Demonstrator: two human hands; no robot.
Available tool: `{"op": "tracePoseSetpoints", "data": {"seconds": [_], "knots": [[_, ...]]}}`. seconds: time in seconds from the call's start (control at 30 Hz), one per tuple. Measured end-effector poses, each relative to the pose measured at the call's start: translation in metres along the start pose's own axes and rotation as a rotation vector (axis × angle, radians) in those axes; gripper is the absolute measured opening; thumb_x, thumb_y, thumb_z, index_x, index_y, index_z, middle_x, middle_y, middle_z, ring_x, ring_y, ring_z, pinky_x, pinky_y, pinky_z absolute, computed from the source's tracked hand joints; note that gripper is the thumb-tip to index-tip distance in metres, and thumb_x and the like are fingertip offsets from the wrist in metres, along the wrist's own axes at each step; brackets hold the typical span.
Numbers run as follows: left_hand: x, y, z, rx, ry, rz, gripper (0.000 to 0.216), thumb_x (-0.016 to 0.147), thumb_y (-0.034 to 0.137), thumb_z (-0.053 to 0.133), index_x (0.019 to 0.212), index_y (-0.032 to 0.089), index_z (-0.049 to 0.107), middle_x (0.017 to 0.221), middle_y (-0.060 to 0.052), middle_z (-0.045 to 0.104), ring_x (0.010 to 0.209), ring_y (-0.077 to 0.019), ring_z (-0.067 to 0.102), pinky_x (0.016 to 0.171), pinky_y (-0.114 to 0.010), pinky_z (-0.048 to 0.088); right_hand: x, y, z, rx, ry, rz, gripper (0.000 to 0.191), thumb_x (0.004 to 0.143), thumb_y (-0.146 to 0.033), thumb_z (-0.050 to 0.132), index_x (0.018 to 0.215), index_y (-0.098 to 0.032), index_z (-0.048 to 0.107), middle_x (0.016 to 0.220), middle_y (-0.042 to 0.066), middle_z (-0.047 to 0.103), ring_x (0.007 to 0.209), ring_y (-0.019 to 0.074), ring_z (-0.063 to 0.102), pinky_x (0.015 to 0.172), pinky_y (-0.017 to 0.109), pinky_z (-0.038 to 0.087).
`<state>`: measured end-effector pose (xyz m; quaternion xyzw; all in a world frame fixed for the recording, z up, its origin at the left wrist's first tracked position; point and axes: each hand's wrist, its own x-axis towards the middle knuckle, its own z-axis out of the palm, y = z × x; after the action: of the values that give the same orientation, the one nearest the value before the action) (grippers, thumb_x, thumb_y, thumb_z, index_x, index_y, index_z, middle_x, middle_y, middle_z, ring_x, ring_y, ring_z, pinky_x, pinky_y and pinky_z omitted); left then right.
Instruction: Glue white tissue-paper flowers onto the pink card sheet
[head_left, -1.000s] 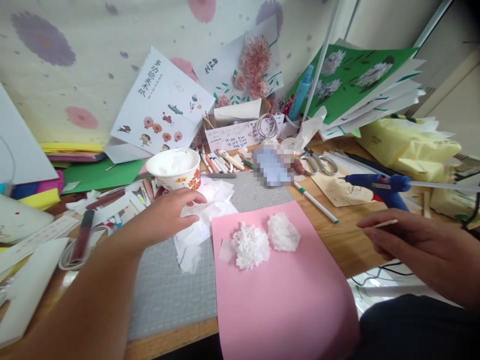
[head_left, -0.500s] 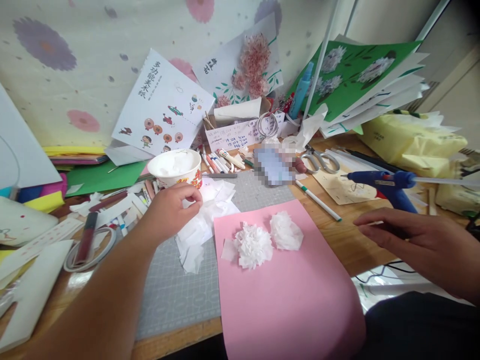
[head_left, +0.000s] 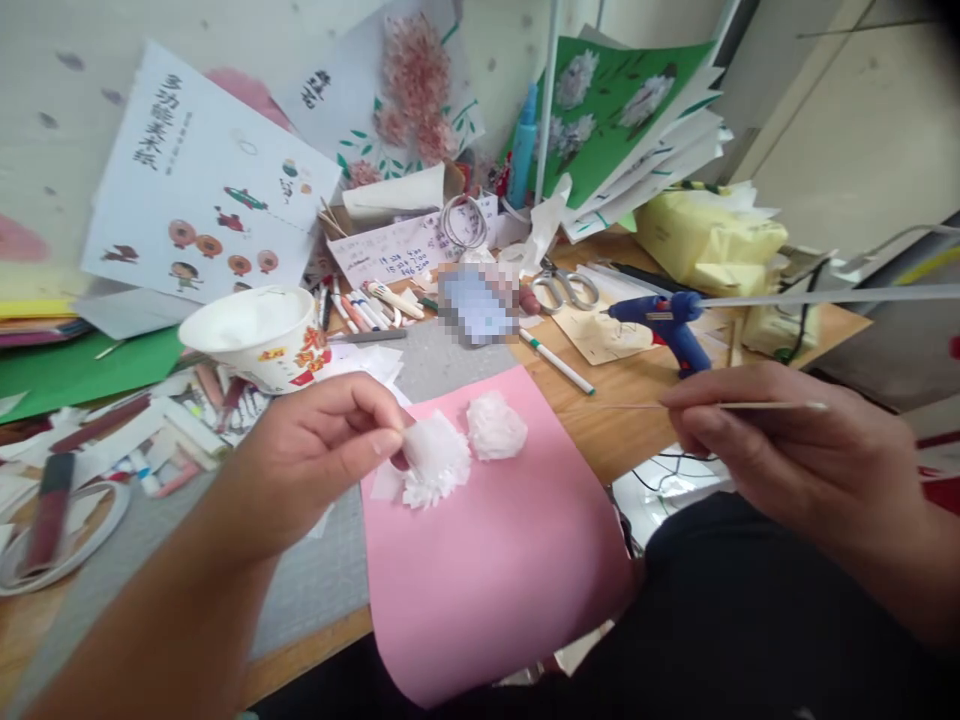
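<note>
A: Left hand status?
B: On my feed, the left hand (head_left: 322,450) has thumb and forefinger pinching a white tissue square (head_left: 433,437), just left of frame center. It overlaps the ruffled white paper flower (head_left: 439,490) in view; I can't tell whether they touch.
A: Right hand?
B: I have the right hand (head_left: 802,430) at the right of frame, fingertips pinching a thin stick (head_left: 772,406). Stick roughly level, thin end pointing left.
A: Work surface?
B: Pink sheet (head_left: 487,570), lower center, near edge curling down. Crumpled white tissue puff (head_left: 496,427) on it, right of the flower.
A: Nearby?
B: Printed paper bowl (head_left: 262,362) left of center, beyond the left hand, white contents. Blue glue gun (head_left: 660,316) above the right hand in frame, glue stick (head_left: 840,296) out the back. Scissors (head_left: 568,290) upper right of center. White-and-green marker (head_left: 559,362) near the sheet's far right corner.
</note>
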<state>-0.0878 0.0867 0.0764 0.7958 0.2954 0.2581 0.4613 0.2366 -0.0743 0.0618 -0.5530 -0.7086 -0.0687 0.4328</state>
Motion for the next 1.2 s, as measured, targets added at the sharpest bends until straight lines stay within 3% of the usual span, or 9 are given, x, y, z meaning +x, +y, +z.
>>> {"op": "tracePoseSetpoints", "data": {"seconds": [0.07,0.13,0.23,0.33,0.5,0.83,0.93,1.07,1.2], "knots": [[0.005,0.011,0.020,0.008,-0.159,0.007,0.011,0.092,0.028,0.064,0.083,0.023,0.068,0.074,0.000,0.074,0.066,-0.0163,0.070,0.063,-0.028,0.057,0.001,-0.002,-0.004,0.027,-0.019,-0.085,0.008,0.106,-0.019,0.062,0.105,-0.022,0.069,0.080,-0.001,0.075,0.059,0.0062,0.066,0.056,0.015,0.050],[0.010,0.015,0.039,0.199,-0.262,0.066,0.015,0.091,0.024,0.062,0.078,0.024,0.069,0.075,0.002,0.074,0.068,-0.0149,0.069,0.064,-0.026,0.055,-0.001,-0.005,-0.005,0.073,-0.054,-0.148,0.011,0.108,-0.018,0.059,0.110,-0.020,0.069,0.079,0.002,0.073,0.067,0.0086,0.069,0.063,0.018,0.052],[0.016,0.007,0.058,0.544,-0.228,0.188,0.020,0.092,0.022,0.055,0.076,0.023,0.066,0.076,0.002,0.070,0.072,-0.0162,0.064,0.068,-0.031,0.050,-0.010,-0.016,-0.001,0.241,-0.154,-0.202,0.019,0.111,-0.020,0.053,0.119,-0.014,0.069,0.087,0.005,0.075,0.074,0.0105,0.070,0.066,0.021,0.054],[0.018,-0.006,0.067,0.625,-0.145,0.204,0.021,0.094,0.023,0.054,0.078,0.022,0.067,0.083,-0.001,0.070,0.082,-0.0218,0.064,0.075,-0.039,0.048,-0.019,-0.030,0.009,0.296,-0.274,-0.277,0.020,0.108,-0.017,0.053,0.118,-0.011,0.069,0.091,0.006,0.077,0.074,0.0129,0.071,0.067,0.026,0.056],[0.017,-0.015,0.070,0.661,-0.085,0.213,0.020,0.097,0.023,0.054,0.082,0.022,0.067,0.090,-0.003,0.068,0.091,-0.0247,0.065,0.081,-0.043,0.048,-0.020,-0.040,0.026,0.187,-0.351,-0.341,0.025,0.107,-0.012,0.049,0.111,-0.008,0.074,0.080,0.005,0.075,0.069,0.0161,0.069,0.061,0.029,0.055],[0.017,-0.020,0.071,0.712,-0.056,0.344,0.014,0.100,0.022,0.058,0.089,0.023,0.067,0.092,-0.001,0.068,0.089,-0.0224,0.066,0.080,-0.040,0.047,-0.015,-0.037,0.043,0.051,-0.448,-0.346,0.029,0.105,-0.011,0.049,0.109,-0.009,0.077,0.087,0.007,0.076,0.069,0.0197,0.066,0.058,0.033,0.054],[0.011,-0.021,0.069,0.826,-0.033,0.367,0.004,0.096,0.024,0.063,0.100,0.024,0.064,0.105,-0.004,0.068,0.098,-0.0288,0.064,0.085,-0.046,0.043,-0.015,-0.036,0.045,0.028,-0.475,-0.364,0.026,0.104,-0.011,0.050,0.111,-0.009,0.076,0.088,0.008,0.074,0.069,0.0196,0.065,0.059,0.033,0.053],[0.004,-0.022,0.068,0.996,-0.012,0.363,0.026,0.089,0.028,0.071,0.110,0.025,0.056,0.123,-0.011,0.065,0.116,-0.0391,0.059,0.090,-0.053,0.035,-0.013,-0.037,0.048,0.024,-0.478,-0.382,0.023,0.104,-0.012,0.052,0.105,-0.010,0.075,0.085,0.006,0.072,0.067,0.0198,0.063,0.058,0.034,0.052],[0.003,-0.023,0.068,1.000,-0.025,0.359,0.026,0.091,0.027,0.071,0.110,0.026,0.053,0.128,-0.012,0.064,0.124,-0.0402,0.057,0.099,-0.058,0.032,-0.012,-0.040,0.054,0.009,-0.446,-0.402,0.021,0.102,-0.012,0.054,0.094,-0.012,0.074,0.079,0.005,0.068,0.063,0.0185,0.059,0.054,0.034,0.045]]}}
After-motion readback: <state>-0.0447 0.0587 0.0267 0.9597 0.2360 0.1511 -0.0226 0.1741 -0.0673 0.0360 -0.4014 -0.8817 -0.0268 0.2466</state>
